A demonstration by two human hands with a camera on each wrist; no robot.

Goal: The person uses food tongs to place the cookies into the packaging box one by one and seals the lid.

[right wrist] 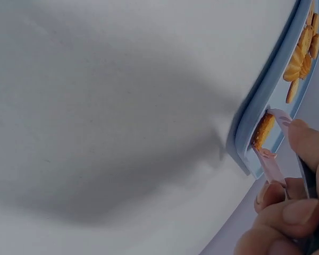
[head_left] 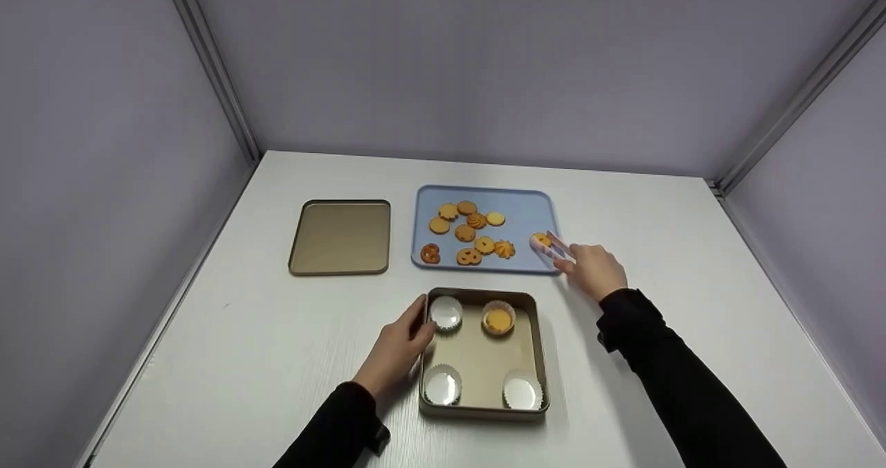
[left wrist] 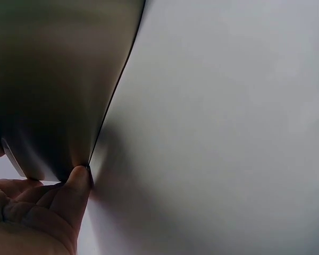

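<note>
My right hand (head_left: 597, 271) grips small pinkish tongs (head_left: 561, 246) over the right end of a blue tray (head_left: 526, 208). The tongs' tips stand on either side of a round golden cookie (right wrist: 264, 131); whether they squeeze it I cannot tell. My left hand (head_left: 398, 347) holds the left wall of a square gold-coloured tin (head_left: 484, 415) near its far corner; the left wrist view shows the fingers against the tin's wall (left wrist: 58, 90). White paper cups stand in the tin's corners, and the far-right cup (head_left: 498, 318) has a yellow-orange cookie inside.
Several more cookies (head_left: 465, 232) of various shapes lie on the left and middle of the blue tray, a brown pretzel (head_left: 430, 253) among them. A flat gold-coloured lid (head_left: 340, 238) rests on the white table (head_left: 277, 357) to the left. Grey panels enclose the table.
</note>
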